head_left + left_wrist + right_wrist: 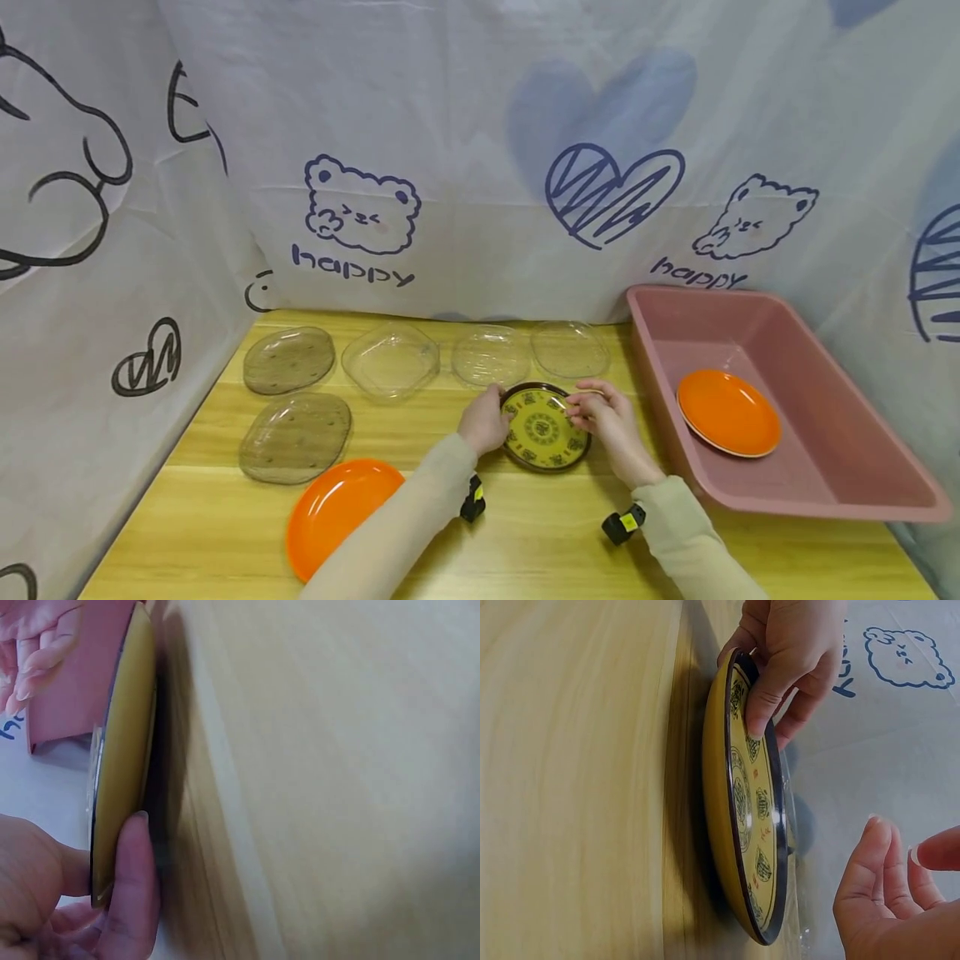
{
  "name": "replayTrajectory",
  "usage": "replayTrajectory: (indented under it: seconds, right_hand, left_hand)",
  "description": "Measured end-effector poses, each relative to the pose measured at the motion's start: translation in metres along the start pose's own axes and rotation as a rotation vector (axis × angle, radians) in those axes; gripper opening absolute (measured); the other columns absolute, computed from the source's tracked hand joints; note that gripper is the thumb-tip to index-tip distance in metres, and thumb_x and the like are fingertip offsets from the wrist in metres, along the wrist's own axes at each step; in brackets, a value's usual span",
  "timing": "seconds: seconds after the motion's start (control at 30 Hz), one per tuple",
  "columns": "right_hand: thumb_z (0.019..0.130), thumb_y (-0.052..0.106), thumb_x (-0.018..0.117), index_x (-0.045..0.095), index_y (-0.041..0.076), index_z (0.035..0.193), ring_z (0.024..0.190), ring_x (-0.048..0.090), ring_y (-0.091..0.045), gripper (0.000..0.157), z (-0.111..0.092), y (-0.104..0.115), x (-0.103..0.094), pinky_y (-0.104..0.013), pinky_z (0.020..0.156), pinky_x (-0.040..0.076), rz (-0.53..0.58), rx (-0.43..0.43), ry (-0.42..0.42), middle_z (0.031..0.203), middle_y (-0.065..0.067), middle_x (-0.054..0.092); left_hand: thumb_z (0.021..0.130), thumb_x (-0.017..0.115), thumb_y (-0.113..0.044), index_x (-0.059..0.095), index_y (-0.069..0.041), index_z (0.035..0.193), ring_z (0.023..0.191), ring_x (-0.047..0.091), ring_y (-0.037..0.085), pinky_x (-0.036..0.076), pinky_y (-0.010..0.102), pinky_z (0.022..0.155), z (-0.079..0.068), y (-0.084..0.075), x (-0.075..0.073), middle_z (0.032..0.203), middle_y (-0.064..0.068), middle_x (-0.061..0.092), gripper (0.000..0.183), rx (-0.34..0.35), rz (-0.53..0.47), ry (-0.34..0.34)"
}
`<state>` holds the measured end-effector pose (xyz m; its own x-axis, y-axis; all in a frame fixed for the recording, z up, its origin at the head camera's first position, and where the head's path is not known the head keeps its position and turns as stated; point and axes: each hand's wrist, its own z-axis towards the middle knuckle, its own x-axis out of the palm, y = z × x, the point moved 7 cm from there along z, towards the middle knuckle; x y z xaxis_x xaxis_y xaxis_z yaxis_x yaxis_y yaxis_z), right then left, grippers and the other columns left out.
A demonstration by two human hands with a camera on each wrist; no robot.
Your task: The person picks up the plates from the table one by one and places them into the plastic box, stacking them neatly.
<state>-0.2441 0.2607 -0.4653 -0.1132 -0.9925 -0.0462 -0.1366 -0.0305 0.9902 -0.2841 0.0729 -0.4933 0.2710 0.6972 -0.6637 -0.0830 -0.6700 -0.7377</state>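
A yellow plate with a dark brown rim and printed motifs (543, 433) is held close over the wooden table. My left hand (483, 419) pinches its left edge, thumb on the upper face and fingers underneath, as the left wrist view shows at the plate's edge (124, 750). On the other side of the plate, my right hand (611, 423) hovers by the right rim with fingers loosely bent. The right wrist view shows nothing between the thumb and fingers of that right hand (900, 900), apart from the plate (712, 787).
To the right stands a pink tub (832, 492) with an orange plate (727, 414) inside. Another orange plate (333, 517) lies front left, partly behind my left sleeve. Several clear dishes, including a squarish one (392, 362) and a round one (570, 350), line the back and left.
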Motion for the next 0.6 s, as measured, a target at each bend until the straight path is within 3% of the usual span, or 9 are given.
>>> replayTrajectory:
  seconds: [0.1, 0.3, 0.6]
  right_hand:
    - [0.097, -0.001, 0.043, 0.046, -0.005, 0.135, 0.088, 0.068, -0.013, 0.038, -0.0001, 0.0012, 0.0005, -0.028, 0.083, 0.061, -0.003, -0.001, 0.003, 0.104, -0.006, 0.068]
    - [0.095, -0.002, 0.044, 0.049, -0.003, 0.133, 0.089, 0.069, -0.014, 0.038, 0.0007, 0.0052, 0.0014, -0.025, 0.082, 0.06, -0.013, -0.019, 0.001, 0.106, -0.009, 0.068]
    - [0.094, -0.006, 0.045, 0.048, -0.006, 0.131, 0.088, 0.069, -0.013, 0.037, -0.0029, 0.0102, 0.0013, -0.027, 0.084, 0.061, -0.028, -0.047, -0.009, 0.104, -0.008, 0.068]
  left_hand:
    - [0.102, 0.058, -0.011, 0.049, 0.002, 0.137, 0.112, 0.066, 0.037, 0.057, 0.047, 0.094, 0.0008, 0.0025, 0.0009, 0.127, 0.024, 0.065, 0.038, -0.023, -0.038, 0.024]
    - [0.104, 0.052, -0.01, 0.044, 0.001, 0.145, 0.079, 0.066, 0.026, 0.06, 0.032, 0.057, 0.0002, 0.0064, 0.0025, 0.128, 0.026, 0.061, 0.043, -0.084, -0.197, 0.095]
    - [0.107, 0.043, -0.011, 0.043, 0.0, 0.146, 0.083, 0.066, 0.025, 0.06, 0.029, 0.056, -0.0078, 0.003, 0.0017, 0.123, 0.025, 0.061, 0.041, -0.099, -0.256, 0.106]
